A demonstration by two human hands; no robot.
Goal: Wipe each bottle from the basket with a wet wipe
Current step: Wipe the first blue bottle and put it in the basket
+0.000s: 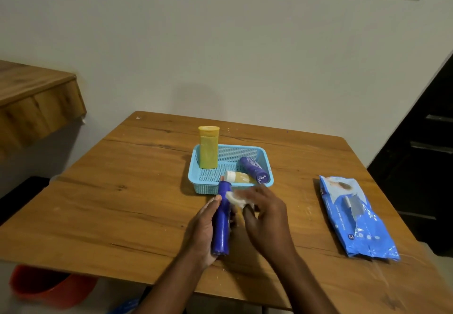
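Observation:
My left hand [204,230] grips a tall blue bottle [221,220] just in front of the basket, its top pointing away from me. My right hand [264,215] holds a white wet wipe [235,199] against the bottle's upper part. The light blue mesh basket [263,154] stands at the table's middle. Inside it a yellow bottle [208,148] stands upright at the back left. A purple bottle [253,169] lies at the right, and a small yellow bottle with a white cap [236,177] lies at the front.
A blue pack of wet wipes [355,218] lies on the wooden table [122,203] to the right. A wooden shelf [36,98] juts out at the left. A red tub [44,286] sits on the floor below the table's near left edge. A dark cabinet [426,166] stands at the right.

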